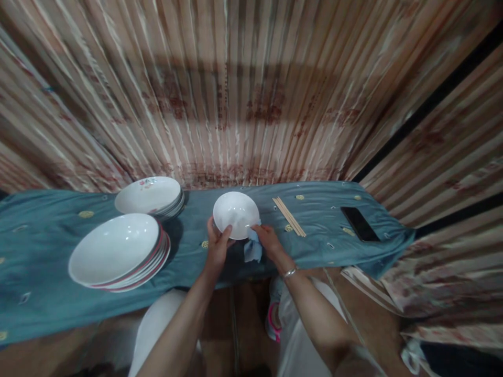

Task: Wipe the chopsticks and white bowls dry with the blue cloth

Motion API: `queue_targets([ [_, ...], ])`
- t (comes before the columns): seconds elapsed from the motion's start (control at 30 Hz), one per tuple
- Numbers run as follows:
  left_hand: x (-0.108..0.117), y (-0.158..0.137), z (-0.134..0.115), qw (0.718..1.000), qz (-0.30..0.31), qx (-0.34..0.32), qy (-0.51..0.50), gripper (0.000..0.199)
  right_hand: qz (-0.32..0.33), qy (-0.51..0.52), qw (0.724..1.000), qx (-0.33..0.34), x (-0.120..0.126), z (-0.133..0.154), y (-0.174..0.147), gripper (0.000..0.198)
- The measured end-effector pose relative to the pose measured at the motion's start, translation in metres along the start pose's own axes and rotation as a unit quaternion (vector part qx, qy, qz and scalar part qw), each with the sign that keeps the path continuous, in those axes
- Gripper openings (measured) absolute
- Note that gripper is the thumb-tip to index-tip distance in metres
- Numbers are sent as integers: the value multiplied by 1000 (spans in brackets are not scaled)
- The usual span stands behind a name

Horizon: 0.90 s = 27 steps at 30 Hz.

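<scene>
A white bowl is tilted toward me above the front part of the cloth-covered table. My left hand grips its lower left rim, with the thumb over the inside edge. At the bowl's lower right rim is my right hand, closed on a light blue cloth. Part of the cloth is pressed against the rim and the rest hangs down below it. The fingers under the bowl are mostly hidden.
Left of the bowl stand two stacks of plates, a front stack and a back stack. Chopsticks and a black phone lie to the right on the blue-green tablecloth. A pleated curtain hangs behind.
</scene>
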<state>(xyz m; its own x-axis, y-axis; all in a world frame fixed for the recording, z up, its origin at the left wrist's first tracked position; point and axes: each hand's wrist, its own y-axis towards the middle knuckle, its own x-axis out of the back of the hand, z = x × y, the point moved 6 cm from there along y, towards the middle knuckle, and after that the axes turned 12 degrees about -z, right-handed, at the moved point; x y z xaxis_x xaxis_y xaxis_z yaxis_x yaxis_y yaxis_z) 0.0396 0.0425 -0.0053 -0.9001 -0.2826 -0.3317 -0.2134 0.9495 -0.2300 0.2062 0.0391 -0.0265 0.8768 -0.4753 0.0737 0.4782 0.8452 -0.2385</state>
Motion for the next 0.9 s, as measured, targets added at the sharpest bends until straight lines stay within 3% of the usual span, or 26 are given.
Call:
queue_targets([
  [0.13, -7, -1, 9, 1000, 8, 15, 2, 58, -34, -38, 998, 42, 31, 8, 18, 29],
  [0.3, -14, -6, 21, 999, 32, 24, 12, 57, -44, -97, 992, 69, 54, 12, 25, 33],
  [0.47, -17, -8, 36, 998, 26, 52, -14, 53, -27, -143, 986, 79, 62, 11, 25, 35],
  [0.7, -26, -6, 49, 993, -14, 103, -55, 41, -9, -131, 987, 94, 67, 13, 25, 43],
  [0.9, -49, 0, 53, 990, -33, 119, -70, 40, -47, -142, 985, 89, 71, 9, 35, 46],
])
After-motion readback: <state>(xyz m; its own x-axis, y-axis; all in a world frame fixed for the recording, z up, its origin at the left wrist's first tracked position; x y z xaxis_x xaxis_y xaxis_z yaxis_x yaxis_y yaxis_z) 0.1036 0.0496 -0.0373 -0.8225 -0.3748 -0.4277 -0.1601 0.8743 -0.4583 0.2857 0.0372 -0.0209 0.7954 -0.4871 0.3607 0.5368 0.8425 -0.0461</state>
